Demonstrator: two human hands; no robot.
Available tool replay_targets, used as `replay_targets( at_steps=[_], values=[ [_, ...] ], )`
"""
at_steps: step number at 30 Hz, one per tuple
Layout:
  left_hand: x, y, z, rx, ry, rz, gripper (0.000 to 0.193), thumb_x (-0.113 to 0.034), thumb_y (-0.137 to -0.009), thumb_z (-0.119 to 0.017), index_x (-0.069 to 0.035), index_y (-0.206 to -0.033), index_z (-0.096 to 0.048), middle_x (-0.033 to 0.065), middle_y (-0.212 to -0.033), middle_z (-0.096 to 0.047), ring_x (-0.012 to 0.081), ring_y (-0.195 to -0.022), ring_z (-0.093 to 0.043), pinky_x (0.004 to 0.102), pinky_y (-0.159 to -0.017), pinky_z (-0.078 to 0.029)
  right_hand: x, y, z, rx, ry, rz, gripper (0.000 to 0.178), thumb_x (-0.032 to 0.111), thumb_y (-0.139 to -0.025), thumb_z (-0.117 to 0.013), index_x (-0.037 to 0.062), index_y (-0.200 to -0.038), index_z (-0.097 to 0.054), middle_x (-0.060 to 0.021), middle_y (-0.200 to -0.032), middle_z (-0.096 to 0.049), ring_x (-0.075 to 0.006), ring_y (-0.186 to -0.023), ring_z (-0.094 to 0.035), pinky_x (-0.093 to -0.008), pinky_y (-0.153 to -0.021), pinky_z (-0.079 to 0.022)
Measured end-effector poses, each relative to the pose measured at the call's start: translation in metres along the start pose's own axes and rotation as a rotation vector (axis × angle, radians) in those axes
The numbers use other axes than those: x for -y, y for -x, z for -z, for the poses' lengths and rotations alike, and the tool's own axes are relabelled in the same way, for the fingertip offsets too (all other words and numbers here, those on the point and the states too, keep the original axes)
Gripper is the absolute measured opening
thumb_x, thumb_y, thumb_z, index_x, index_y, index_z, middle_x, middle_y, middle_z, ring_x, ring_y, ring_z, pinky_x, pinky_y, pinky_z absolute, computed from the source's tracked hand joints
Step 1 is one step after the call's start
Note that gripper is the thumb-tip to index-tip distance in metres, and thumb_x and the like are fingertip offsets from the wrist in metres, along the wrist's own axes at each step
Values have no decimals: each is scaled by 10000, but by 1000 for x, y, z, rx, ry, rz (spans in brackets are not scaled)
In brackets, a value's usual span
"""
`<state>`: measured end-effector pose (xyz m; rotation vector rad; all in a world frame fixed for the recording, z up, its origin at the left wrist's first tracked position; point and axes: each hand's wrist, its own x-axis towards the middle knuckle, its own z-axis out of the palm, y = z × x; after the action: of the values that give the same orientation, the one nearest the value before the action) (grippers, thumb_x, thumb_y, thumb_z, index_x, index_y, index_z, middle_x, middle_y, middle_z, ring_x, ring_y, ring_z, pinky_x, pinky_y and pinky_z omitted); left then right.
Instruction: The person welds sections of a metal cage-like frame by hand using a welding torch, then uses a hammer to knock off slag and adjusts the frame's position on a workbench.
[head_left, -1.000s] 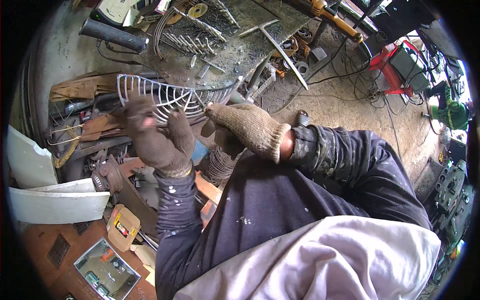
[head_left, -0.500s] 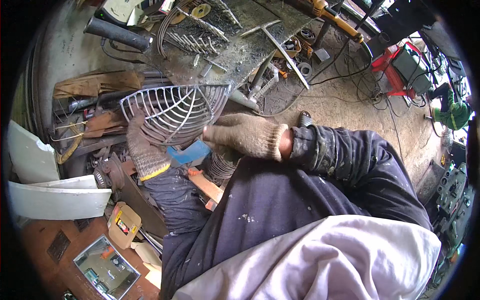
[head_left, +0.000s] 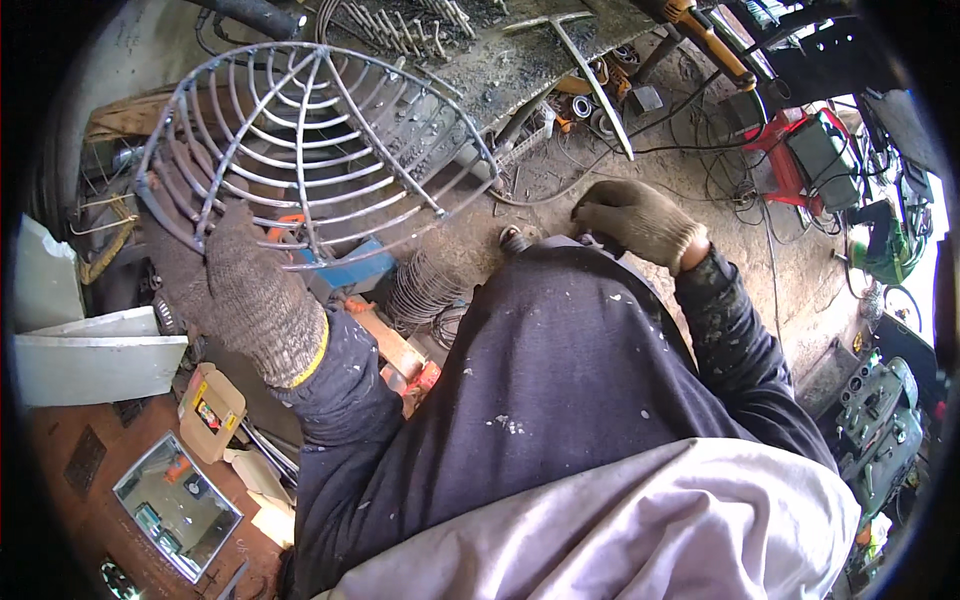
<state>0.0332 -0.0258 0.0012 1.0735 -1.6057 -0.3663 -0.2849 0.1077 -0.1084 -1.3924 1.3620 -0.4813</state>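
Observation:
A rounded metal grille (head_left: 300, 165), made of curved rods crossed by ribs, is held up tilted on the left. My left hand (head_left: 250, 285), in a knitted glove with a yellow cuff, is closed on its lower left edge. Apart from the grille, my right hand (head_left: 640, 222) is above my right knee, also gloved. Its fingers curl downward and look closed; whatever may be under them is hidden.
Behind the grille stands a dirty metal table (head_left: 480, 85) with upright rods on it. A T-shaped bar (head_left: 590, 85) leans at its right edge. An orange power tool (head_left: 710, 40), cables and a red stool (head_left: 790, 160) are farther right. Below the grille lies coiled wire (head_left: 425, 285).
The grille has come up and closer, now tilted wide over the left side. My right hand has left it and moved right, over my knee. The left hand keeps hold.

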Motion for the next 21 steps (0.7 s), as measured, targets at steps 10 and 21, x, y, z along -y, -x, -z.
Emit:
replay_targets(
  at_steps=[10,21],
  values=[
    [-7,-1,5,-72,-573,-331,433,-198,-860,-640,52,-1211,-598,211,-1219,-621,318,-1092,-624,435,-958,-476,-53,8,-15,-116,-266,-340,312,273,-952,-574,11,-1109,-638,-7,-772,-594,-90,-674,-572,-259,-595,-513],
    [-13,17,-11,-55,-250,-101,440,-103,-849,-601,70,-1251,-559,172,-1204,-633,249,-1044,-633,340,-896,-498,-65,1,-18,-130,-164,-314,328,282,-969,-562,16,-1147,-635,-25,-864,-643,-94,-693,-583,-267,-614,-519]
  ],
)
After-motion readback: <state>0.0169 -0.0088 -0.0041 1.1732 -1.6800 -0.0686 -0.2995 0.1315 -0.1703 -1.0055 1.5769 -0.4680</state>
